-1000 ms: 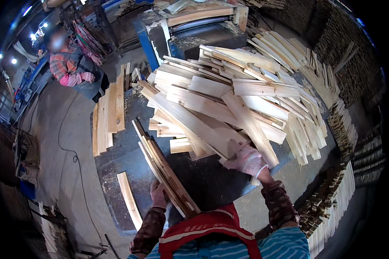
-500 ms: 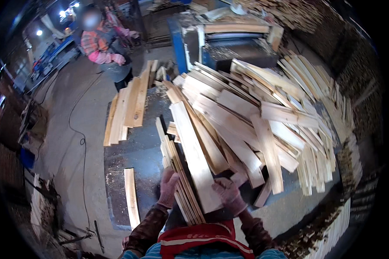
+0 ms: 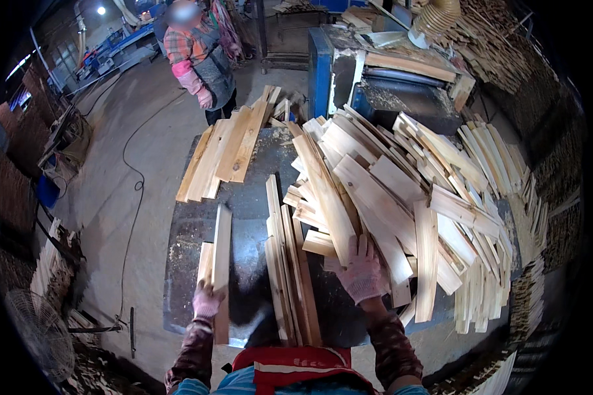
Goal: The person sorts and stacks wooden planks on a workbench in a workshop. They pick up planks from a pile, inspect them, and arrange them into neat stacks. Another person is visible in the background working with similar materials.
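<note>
Left grip (image 3: 207,300) curled narrow on left edge of pale plank (image 3: 222,270), plank just right of it above worktop (image 3: 250,214); shorter plank (image 3: 205,262) directly ahead. Right grip (image 3: 362,271) wide, fingers spread at near end of long board (image 3: 326,201), which stretches ahead; board pile (image 3: 389,197) ahead and right. Narrow boards (image 3: 293,276) between grips. Step, apparently: laying pale plank beside shorter one. Next move likely calls for left release, right grip closing on long board.
</note>
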`<action>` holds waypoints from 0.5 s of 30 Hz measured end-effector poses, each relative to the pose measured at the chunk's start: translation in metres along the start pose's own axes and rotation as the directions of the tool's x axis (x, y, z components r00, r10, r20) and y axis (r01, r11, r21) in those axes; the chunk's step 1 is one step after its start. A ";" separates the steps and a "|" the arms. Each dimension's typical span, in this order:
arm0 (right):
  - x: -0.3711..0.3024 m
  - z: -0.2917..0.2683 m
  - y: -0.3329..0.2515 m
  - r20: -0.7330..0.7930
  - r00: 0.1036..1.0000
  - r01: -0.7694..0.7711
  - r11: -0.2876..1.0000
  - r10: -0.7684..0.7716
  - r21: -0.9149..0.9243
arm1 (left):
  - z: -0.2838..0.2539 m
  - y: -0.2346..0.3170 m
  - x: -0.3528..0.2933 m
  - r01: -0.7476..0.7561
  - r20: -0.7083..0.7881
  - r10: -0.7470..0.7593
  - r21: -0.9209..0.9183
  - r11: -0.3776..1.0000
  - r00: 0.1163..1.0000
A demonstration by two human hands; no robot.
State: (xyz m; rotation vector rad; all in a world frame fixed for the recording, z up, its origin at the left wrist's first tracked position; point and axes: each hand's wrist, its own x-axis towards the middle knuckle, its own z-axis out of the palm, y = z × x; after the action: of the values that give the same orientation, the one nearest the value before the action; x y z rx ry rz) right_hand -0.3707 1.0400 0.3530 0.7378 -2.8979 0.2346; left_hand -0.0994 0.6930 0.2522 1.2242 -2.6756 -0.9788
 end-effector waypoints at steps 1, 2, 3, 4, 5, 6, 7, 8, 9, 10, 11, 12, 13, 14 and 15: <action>-0.003 -0.001 -0.003 0.020 0.999 -0.026 0.999 0.025 0.046 | 0.003 -0.032 -0.010 0.019 -0.028 -0.015 0.144 0.989 0.999; -0.002 -0.005 -0.009 0.040 0.999 -0.040 0.995 0.036 0.096 | 0.014 -0.088 -0.020 0.140 0.020 -0.154 0.323 0.936 0.988; -0.003 -0.018 -0.015 0.099 0.994 -0.062 0.992 0.052 0.108 | 0.015 -0.098 -0.034 0.260 0.001 -0.279 0.361 0.896 0.960; -0.007 -0.024 -0.015 0.233 0.961 -0.253 0.803 0.146 0.540 | 0.014 -0.112 -0.042 0.382 0.002 -0.395 0.256 0.888 0.919; -0.013 -0.028 -0.014 0.386 0.908 -0.418 0.406 0.162 0.813 | 0.008 -0.119 -0.041 0.527 0.160 -0.541 0.122 0.841 0.826; -0.016 -0.030 -0.014 0.517 0.852 -0.511 -0.092 0.078 0.855 | 0.014 -0.143 -0.047 0.337 0.161 -0.373 0.212 0.917 0.914; -0.021 -0.026 -0.014 0.530 0.848 -0.506 -0.335 -0.023 0.795 | 0.021 -0.129 -0.047 0.412 -0.083 -0.406 0.281 0.867 0.910; -0.029 -0.020 -0.014 0.516 0.847 -0.492 -0.553 -0.126 0.672 | 0.032 -0.111 -0.045 0.499 -0.323 -0.402 0.324 0.804 0.857; -0.037 -0.013 -0.016 0.474 0.851 -0.470 -0.731 -0.226 0.495 | 0.029 -0.085 -0.031 0.417 -0.332 -0.317 0.295 0.859 0.888; -0.045 -0.008 -0.018 0.408 0.858 -0.441 -0.854 -0.311 0.276 | 0.023 -0.052 -0.013 0.329 -0.343 -0.229 0.268 0.906 0.911; -0.051 -0.007 -0.023 0.428 0.847 -0.439 -0.869 -0.315 0.228 | 0.014 -0.013 0.000 0.230 -0.254 -0.204 0.078 0.970 0.945; -0.056 -0.007 -0.029 0.409 0.846 -0.436 -0.886 -0.343 0.158 | 0.009 0.023 0.011 0.137 -0.172 -0.158 -0.124 0.983 0.972; -0.061 -0.009 -0.039 0.389 0.838 -0.445 -0.892 -0.384 0.079 | 0.012 0.045 0.021 0.106 0.021 -0.107 -0.427 0.898 0.994; -0.068 -0.009 -0.044 0.363 0.834 -0.447 -0.895 -0.415 0.004 | 0.018 0.071 0.035 0.112 0.181 0.020 -0.688 0.717 0.983; -0.077 0.007 -0.035 0.278 0.767 -0.549 -0.816 -0.578 -0.181 | 0.012 0.117 0.031 0.227 0.325 0.176 -0.879 0.420 0.929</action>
State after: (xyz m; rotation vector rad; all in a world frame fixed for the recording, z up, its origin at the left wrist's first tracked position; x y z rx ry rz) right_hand -0.2879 1.0441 0.3366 0.1838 -0.1310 -1.9985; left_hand -0.2021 0.7356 0.3013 0.8085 -1.6217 -2.4116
